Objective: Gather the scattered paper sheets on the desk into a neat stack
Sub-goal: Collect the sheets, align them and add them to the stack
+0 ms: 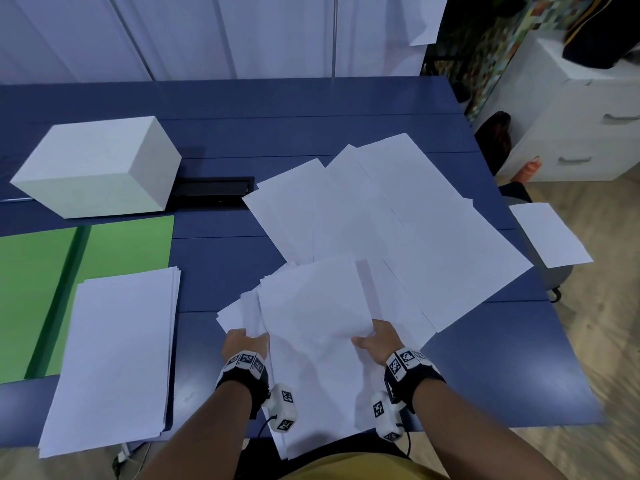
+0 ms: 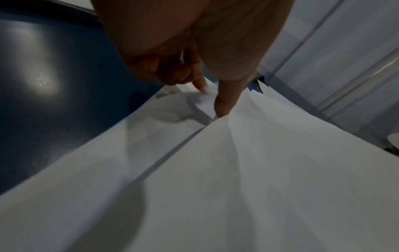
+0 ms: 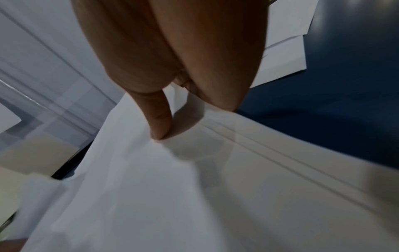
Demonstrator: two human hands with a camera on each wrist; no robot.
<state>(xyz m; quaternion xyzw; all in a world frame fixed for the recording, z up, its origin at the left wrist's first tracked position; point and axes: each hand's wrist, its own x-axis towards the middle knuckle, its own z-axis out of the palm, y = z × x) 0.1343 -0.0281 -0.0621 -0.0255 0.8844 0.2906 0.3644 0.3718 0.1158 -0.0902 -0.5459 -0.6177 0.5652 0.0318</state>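
A loose bundle of white paper sheets (image 1: 315, 327) hangs over the front edge of the blue desk (image 1: 491, 368), held from both sides. My left hand (image 1: 244, 339) pinches its left edge, thumb on top (image 2: 226, 100) and fingers underneath. My right hand (image 1: 375, 337) grips the right edge, thumb pressing on the top sheet (image 3: 159, 122). Further back, several scattered sheets (image 1: 381, 209) lie fanned over one another. A squared stack of sheets (image 1: 114, 355) rests at the front left.
A green folder (image 1: 38, 289) lies open under the left stack. A white box (image 1: 97, 168) stands at the back left beside a black cable hatch (image 1: 211, 190). One sheet (image 1: 550, 233) lies off the desk's right side. White drawers (image 1: 571, 133) stand at the right.
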